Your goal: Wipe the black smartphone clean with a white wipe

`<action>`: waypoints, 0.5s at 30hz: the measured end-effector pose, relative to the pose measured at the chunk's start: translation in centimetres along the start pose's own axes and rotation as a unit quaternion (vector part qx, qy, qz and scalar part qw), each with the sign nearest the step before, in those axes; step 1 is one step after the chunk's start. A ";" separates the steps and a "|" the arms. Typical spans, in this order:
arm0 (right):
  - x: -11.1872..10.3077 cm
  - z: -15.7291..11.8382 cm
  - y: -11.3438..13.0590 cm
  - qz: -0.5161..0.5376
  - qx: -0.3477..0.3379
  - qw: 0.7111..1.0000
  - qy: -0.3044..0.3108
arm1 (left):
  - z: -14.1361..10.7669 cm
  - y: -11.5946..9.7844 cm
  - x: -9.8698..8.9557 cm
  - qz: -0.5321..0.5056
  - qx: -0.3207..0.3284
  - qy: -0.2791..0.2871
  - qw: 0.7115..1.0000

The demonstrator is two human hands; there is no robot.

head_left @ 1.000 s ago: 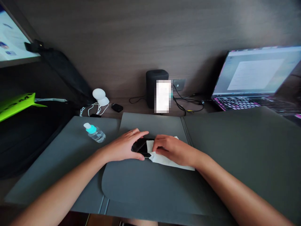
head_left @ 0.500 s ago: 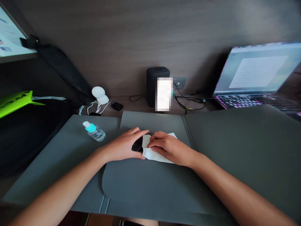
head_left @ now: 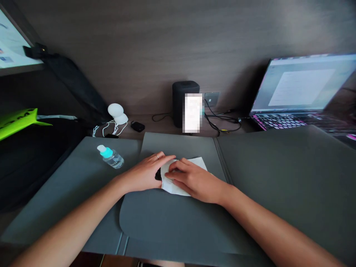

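On the grey desk mat [head_left: 167, 218], my left hand [head_left: 144, 172] grips the left end of a dark flat object [head_left: 158, 175], thumb and fingers along opposite edges. Most of that object is hidden beneath a white tissue [head_left: 200, 162], so its kind cannot be made out. My right hand [head_left: 196, 180] presses the tissue down on it with bent, closed fingers. To the left of my hands, a clear spray bottle [head_left: 114, 160] with a turquoise collar and white top lies tilted on the mat.
Behind the mat stand a black speaker [head_left: 179, 105], a blurred white upright item [head_left: 192, 113], cables [head_left: 222, 118] and a small white device [head_left: 116, 111]. A small black gadget [head_left: 137, 126] lies nearby. At right is an open laptop [head_left: 300, 92]; a black bag [head_left: 33, 159] fills the left.
My right hand has slid the tissue left, toward my left hand, and it covers more of the dark object. My left hand keeps its hold in nearly the same place.
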State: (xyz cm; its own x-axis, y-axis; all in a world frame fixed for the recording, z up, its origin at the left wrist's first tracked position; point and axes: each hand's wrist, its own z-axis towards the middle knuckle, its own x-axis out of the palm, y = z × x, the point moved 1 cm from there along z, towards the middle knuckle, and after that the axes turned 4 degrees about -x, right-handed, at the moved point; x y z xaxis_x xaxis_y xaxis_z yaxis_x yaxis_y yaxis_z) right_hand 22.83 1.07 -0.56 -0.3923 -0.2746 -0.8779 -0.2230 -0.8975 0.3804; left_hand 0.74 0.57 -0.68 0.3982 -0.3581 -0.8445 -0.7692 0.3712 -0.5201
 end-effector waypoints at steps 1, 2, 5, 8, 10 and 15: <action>0.1 0.1 0.1 -0.003 -0.006 1.000 0.003 | 0.0 0.0 0.0 0.000 -0.001 0.002 1.000; 0.1 0.2 0.2 -0.003 -0.009 1.000 0.006 | 0.0 -0.1 0.0 -0.001 -0.003 0.004 1.000; 0.0 0.2 0.0 -0.003 -0.008 1.000 0.012 | 0.1 -0.2 -0.1 -0.003 -0.003 0.001 1.000; 0.0 0.1 -0.2 -0.018 -0.003 1.000 0.004 | 0.1 -0.2 -0.1 -0.003 0.003 -0.001 1.000; 0.2 0.1 -0.2 -0.035 -0.006 0.999 -0.002 | 0.0 -0.2 0.0 -0.004 0.008 -0.001 1.000; 0.4 0.4 0.0 -0.050 -0.015 0.999 0.001 | 0.0 -0.3 -0.1 -0.005 0.012 -0.006 1.000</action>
State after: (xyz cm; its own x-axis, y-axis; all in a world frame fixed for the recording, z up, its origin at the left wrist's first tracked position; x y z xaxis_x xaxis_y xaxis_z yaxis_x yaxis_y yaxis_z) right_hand 22.35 1.07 -0.75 -0.3682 -0.1838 -0.9114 -0.2339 -0.9304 0.2821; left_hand 0.92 0.49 -0.50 0.4120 -0.3526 -0.8402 -0.7523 0.3885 -0.5320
